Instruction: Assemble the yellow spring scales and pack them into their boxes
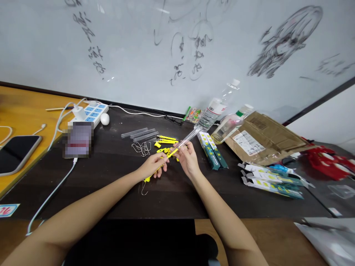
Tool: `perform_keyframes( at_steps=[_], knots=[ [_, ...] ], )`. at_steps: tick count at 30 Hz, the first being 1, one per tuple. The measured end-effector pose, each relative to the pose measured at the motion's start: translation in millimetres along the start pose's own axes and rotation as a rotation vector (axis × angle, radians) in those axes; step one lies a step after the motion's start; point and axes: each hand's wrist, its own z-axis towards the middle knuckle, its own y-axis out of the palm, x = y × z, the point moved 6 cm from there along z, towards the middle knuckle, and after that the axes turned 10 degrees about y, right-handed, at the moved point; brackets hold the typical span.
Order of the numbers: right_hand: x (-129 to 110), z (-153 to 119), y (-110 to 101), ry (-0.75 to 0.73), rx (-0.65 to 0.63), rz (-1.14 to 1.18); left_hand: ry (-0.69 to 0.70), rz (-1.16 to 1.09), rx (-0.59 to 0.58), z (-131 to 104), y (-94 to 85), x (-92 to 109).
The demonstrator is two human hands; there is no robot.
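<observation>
The left hand (153,166) pinches a yellow rod (172,152), the right hand (189,159) a clear tube (190,136). Both seem light, stiff (the tube probably slippery); grip near the ends.

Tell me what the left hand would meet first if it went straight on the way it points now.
Most likely the right hand, which holds the clear tube just ahead of the left hand. Yellow pieces lie near that line too, but one view leaves depth unclear.

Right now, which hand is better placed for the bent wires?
Left hand, likely: it is nearer the bent wires, though gripping a yellow piece; the right hand, holding the clear tube, is farther.
</observation>
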Motion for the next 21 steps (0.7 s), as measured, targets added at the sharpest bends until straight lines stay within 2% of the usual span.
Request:
perform_keyframes(
  at_steps=[7, 16, 21],
  knots=[
    [1.0, -0.4, 1.4, -0.007, -0.045, -0.036, 0.022, -0.003, 0.002, 0.2, 0.2, 1.8],
    [13.7, -4.1, 11.7, 0.09, -0.123, -0.082, 0.021, 0.017, 0.037, 0.0, -4.1, 2.8],
    [19.1, -2.9, 11.0, 0.13, -0.101, -0.162, 0.044, 0.036, 0.015, -0.7, -4.0, 2.7]
  ],
)
